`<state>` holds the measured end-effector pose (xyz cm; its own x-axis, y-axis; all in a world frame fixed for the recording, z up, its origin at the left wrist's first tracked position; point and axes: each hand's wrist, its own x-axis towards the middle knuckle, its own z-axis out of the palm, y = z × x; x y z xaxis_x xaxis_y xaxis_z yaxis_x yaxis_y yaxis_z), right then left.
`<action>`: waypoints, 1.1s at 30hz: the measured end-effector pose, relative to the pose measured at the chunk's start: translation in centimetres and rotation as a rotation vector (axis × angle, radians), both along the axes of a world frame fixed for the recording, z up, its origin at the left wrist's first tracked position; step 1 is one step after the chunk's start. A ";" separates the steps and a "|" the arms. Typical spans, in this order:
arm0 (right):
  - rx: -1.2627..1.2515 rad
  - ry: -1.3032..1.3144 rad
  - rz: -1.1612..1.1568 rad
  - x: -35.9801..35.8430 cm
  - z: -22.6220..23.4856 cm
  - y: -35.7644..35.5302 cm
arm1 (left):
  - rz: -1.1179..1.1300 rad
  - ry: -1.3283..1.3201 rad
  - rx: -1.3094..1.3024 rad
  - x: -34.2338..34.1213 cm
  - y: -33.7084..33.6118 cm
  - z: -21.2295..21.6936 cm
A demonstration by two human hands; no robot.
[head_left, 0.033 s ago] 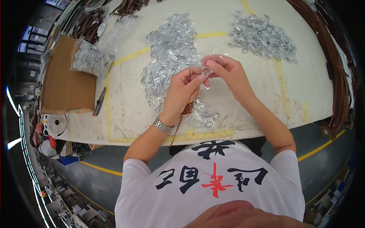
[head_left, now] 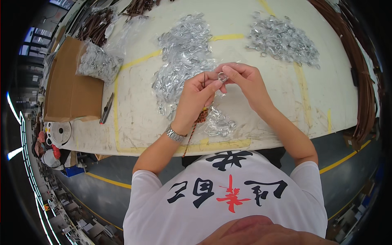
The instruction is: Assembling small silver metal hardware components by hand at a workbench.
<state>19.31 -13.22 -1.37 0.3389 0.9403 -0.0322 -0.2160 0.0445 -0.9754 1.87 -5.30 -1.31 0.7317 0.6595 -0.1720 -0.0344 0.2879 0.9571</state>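
Note:
My left hand (head_left: 199, 94) is closed, its thumb and fingers pinching a small silver metal ring (head_left: 222, 76). Closed beside it, my right hand (head_left: 244, 81) has its thumb and index finger at the ring's edge; clear plastic seems to lie around these fingers. What hangs from the ring is hidden by my hands. A thin dark cord stands up by my left fingers. Under my left wrist lies a bundle of red-brown braided cord (head_left: 201, 117), its tail trailing over the table's near edge. Next to it are several bagged metal clips (head_left: 220, 124).
A large pile of bagged metal clips (head_left: 183, 53) lies beyond my hands, another pile (head_left: 283, 41) at the far right. On the left are a cardboard box (head_left: 73, 85), a bag of metal parts (head_left: 99, 63), a utility knife (head_left: 106, 109) and a small fan (head_left: 61, 132). Brown straps (head_left: 365, 94) line the right edge.
The metal ring and my right fingertips have shifted very slightly to the right. My left hand stays where it was.

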 end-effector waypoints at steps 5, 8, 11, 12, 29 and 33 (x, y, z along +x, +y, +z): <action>0.007 0.165 0.010 -0.1 -1.4 0.2 | 0.017 0.073 0.082 -0.1 0.1 0.5; -0.040 0.200 -0.020 0.1 -1.0 0.2 | 0.101 0.053 0.097 -0.1 0.4 0.8; -0.039 0.158 -0.016 0.5 -1.6 0.4 | 0.090 0.033 0.068 -0.3 0.7 0.6; -0.041 0.157 -0.014 0.7 -1.6 0.3 | 0.104 0.023 0.057 -0.2 0.6 0.7; -0.059 0.052 0.006 0.8 -0.7 0.3 | 0.231 -0.054 0.018 -1.1 1.4 0.9; -0.018 0.003 0.017 0.6 -0.9 0.4 | 0.242 -0.037 0.051 -0.8 1.0 1.1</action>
<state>19.93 -12.81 -2.30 0.3230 0.9451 -0.0504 -0.2199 0.0231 -0.9752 1.05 -4.30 -0.25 0.5564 0.8236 -0.1102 -0.1322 0.2186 0.9668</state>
